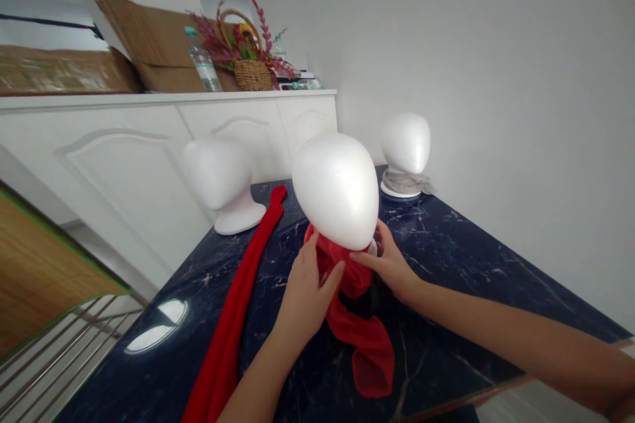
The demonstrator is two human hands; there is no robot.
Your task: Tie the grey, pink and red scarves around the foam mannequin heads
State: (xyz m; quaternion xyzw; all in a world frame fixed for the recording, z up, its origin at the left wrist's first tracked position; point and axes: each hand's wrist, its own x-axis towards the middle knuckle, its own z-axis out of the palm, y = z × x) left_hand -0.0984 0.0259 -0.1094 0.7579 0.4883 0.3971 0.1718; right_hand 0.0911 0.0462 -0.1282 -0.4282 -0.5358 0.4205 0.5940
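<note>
A white foam mannequin head (337,185) stands in the middle of the dark blue marbled table (436,344). Sheer red fabric that looks like a scarf (357,281) is wrapped around its neck, and one loose end trails on the table toward me. My left hand (310,284) grips the wrap on the left side of the neck, thumb in front. On the other side my right hand (389,261) curls its fingers behind the fabric, with its thumb on the front. The fingertips of both hands are partly hidden by head and cloth.
A long red cloth (243,304) lies along the table at left. Behind are another foam head (221,172) and one with a grey scarf (407,182) at its neck. On the white cabinet (119,192) stand cardboard boxes (159,36), a bottle (203,63) and a flower basket (253,74).
</note>
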